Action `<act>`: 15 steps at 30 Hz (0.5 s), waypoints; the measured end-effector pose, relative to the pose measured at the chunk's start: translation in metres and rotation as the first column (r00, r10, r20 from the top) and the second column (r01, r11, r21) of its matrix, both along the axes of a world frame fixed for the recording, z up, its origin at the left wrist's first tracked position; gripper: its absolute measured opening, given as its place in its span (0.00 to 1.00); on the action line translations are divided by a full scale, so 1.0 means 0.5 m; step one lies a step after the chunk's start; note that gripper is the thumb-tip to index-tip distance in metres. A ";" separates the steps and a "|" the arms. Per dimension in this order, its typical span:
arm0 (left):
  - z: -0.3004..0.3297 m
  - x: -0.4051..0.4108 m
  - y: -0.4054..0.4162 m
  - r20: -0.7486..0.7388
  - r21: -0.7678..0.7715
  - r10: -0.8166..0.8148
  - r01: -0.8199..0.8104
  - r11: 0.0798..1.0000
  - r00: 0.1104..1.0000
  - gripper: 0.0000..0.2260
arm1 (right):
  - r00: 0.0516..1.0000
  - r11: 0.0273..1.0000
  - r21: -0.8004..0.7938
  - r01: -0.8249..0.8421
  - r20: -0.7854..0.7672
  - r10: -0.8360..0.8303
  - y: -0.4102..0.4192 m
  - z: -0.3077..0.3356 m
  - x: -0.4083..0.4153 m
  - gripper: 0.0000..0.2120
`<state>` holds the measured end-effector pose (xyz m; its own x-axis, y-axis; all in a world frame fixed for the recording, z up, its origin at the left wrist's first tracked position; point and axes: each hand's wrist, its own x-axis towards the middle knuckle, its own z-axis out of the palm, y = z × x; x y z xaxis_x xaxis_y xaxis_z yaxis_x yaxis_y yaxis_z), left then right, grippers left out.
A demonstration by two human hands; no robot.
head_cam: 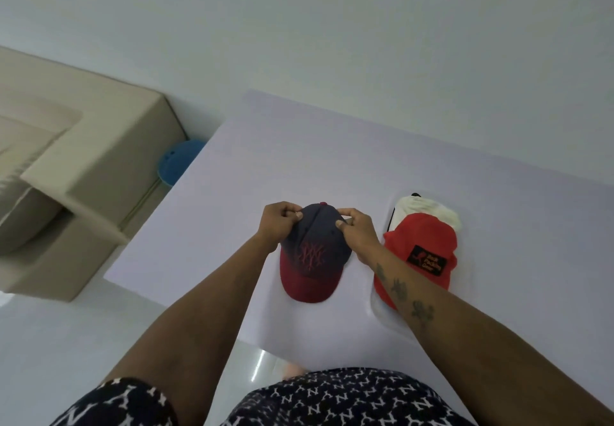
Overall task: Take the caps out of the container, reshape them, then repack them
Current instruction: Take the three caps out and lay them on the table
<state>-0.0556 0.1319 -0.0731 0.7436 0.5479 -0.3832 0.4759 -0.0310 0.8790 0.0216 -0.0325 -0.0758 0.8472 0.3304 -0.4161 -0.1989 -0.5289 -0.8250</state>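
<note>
Caps sit side by side on the white surface. Left hand and right hand each pinch the crown of the navy-and-maroon cap with curled fingers and thumb, one on either side of its top button, the brim pointing toward the person. Just beside it on the right, under the right forearm, a red cap with a black patch lies on a white cap, inside what looks like a clear container whose edges are hard to make out. Farther left stand a beige sofa and a blue object on the floor.
</note>
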 end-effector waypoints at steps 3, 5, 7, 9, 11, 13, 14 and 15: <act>-0.013 0.014 0.006 -0.016 0.028 -0.024 0.025 0.999 1.000 0.07 | 0.999 0.999 -0.029 0.031 -0.022 -0.031 0.005 -0.020 0.005 0.12; -0.024 0.019 0.011 -0.025 0.034 -0.021 0.022 0.999 0.999 0.08 | 0.998 0.998 -0.031 0.049 -0.042 -0.050 0.009 -0.029 0.007 0.13; -0.036 0.021 0.016 -0.039 0.025 -0.007 0.008 1.000 0.999 0.07 | 0.997 0.998 -0.037 0.054 -0.049 -0.056 0.012 -0.034 0.008 0.13; -0.046 0.020 0.019 -0.045 0.015 -0.001 0.001 1.000 0.999 0.06 | 0.997 0.998 -0.042 0.052 -0.048 -0.054 0.013 -0.038 0.008 0.13; -0.052 0.018 0.020 -0.047 0.013 0.005 -0.004 1.000 0.999 0.06 | 0.997 0.997 -0.057 0.045 -0.053 -0.048 0.012 -0.041 0.008 0.14; -0.055 0.015 0.022 -0.048 0.021 0.015 -0.014 1.000 0.999 0.06 | 0.998 0.997 -0.079 0.027 -0.048 -0.031 0.009 -0.042 0.008 0.14; -0.056 0.014 0.023 -0.048 0.028 0.016 -0.014 1.000 0.999 0.06 | 0.999 0.996 -0.091 0.014 -0.042 -0.018 0.007 -0.042 0.008 0.15; -0.056 0.013 0.024 -0.050 0.035 0.012 -0.011 0.999 0.999 0.06 | 0.999 0.995 -0.103 0.001 -0.033 -0.005 0.005 -0.041 0.007 0.16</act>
